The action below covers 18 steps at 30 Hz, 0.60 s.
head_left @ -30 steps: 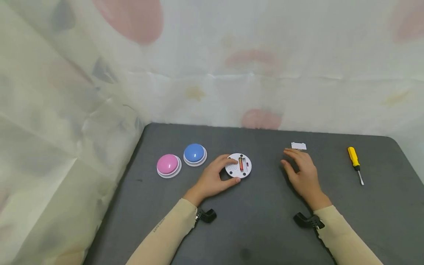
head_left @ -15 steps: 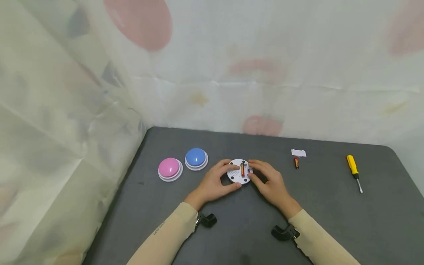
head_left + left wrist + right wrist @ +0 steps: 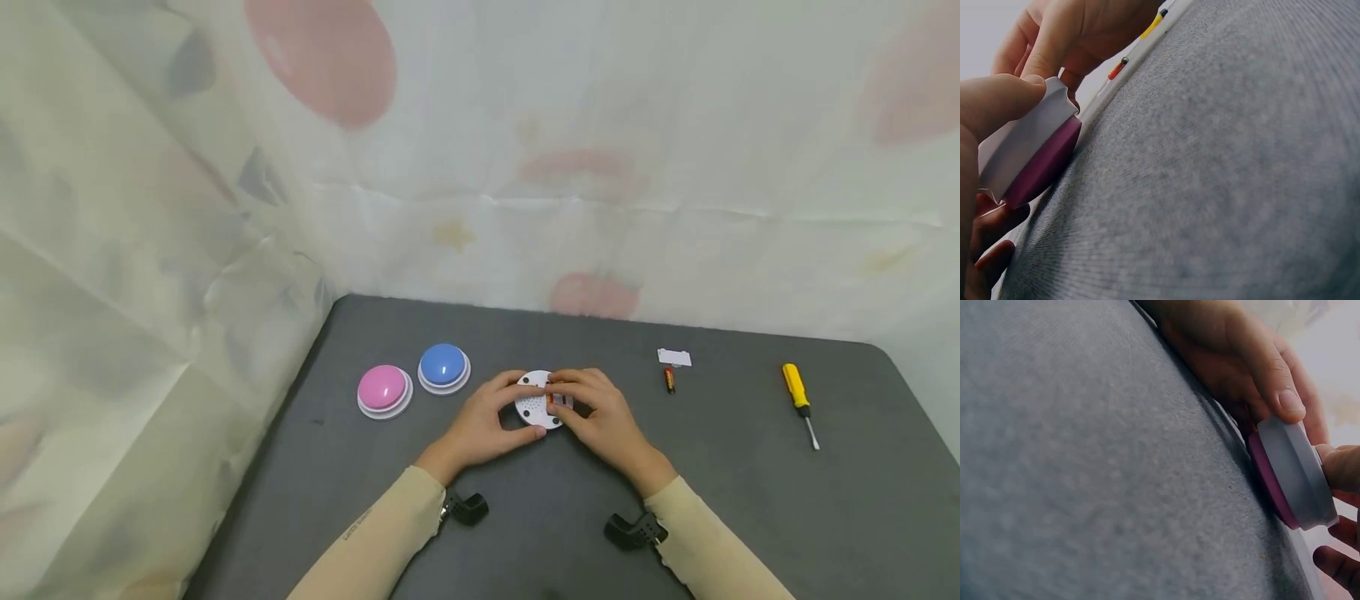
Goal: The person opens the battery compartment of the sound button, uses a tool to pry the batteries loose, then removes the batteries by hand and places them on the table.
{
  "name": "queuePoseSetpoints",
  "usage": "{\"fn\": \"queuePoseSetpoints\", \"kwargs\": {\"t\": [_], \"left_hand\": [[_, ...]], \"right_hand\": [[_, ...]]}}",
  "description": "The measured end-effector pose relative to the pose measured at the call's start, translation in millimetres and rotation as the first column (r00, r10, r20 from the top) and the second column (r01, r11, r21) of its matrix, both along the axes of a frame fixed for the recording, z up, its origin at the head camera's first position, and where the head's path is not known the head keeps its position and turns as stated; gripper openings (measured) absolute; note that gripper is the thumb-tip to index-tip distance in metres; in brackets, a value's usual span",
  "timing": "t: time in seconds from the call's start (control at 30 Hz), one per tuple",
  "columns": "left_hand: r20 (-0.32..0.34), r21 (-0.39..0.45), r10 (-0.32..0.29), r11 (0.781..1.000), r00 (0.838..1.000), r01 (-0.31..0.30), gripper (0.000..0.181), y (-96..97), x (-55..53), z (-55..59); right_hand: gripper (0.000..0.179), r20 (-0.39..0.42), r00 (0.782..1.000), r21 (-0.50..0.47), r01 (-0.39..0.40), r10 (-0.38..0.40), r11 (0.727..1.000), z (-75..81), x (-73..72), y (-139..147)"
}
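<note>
A round push button lies upside down, its white base (image 3: 532, 410) upward with an opened battery bay. Its purple dome (image 3: 1044, 162) faces the table in the left wrist view. My left hand (image 3: 480, 427) grips the base by its left rim, thumb at the near edge and fingers at the far side. Over the bay, my right hand (image 3: 606, 423) has thumb and index finger at the ends of a red-and-orange battery (image 3: 550, 400), partly covered by the fingers. In the right wrist view, my right thumb (image 3: 1342, 467) touches the base's upper face.
Left of the hands stand a pink push button (image 3: 381, 387) and a blue push button (image 3: 442, 365), domes up. To the right lie a white battery cover (image 3: 674, 357), a loose battery (image 3: 670, 381) and a yellow-handled screwdriver (image 3: 797, 387). A patterned cloth (image 3: 480, 250) hangs behind the table.
My right hand has moved left from beside the battery cover to the push button, then onto its battery bay. The loose battery has come into sight. My left hand has kept its grip.
</note>
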<state>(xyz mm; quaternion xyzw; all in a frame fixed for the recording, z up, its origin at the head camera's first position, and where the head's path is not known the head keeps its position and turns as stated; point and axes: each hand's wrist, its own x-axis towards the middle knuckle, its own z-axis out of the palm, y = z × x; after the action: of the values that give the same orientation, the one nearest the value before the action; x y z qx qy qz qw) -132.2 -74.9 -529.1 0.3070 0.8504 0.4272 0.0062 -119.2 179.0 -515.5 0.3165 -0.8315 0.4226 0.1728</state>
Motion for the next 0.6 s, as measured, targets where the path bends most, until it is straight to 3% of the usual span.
{"fn": "queuePoseSetpoints", "kwargs": {"t": [0.33,0.6], "left_hand": [[-0.002,0.004,0.01,1.0,1.0,-0.01,0.06,-2.9,-2.0,1.4],[-0.013,0.014,0.023,1.0,1.0,-0.022,0.058,-7.9,-4.0,-2.4]], "right_hand": [[0.034,-0.088,0.996,0.074,0.022,-0.016,0.997,4.3,-3.4,-3.0],[0.038,-0.069,0.997,0.057,0.033,-0.029,0.998,-3.1,-7.6,-7.9]]}}
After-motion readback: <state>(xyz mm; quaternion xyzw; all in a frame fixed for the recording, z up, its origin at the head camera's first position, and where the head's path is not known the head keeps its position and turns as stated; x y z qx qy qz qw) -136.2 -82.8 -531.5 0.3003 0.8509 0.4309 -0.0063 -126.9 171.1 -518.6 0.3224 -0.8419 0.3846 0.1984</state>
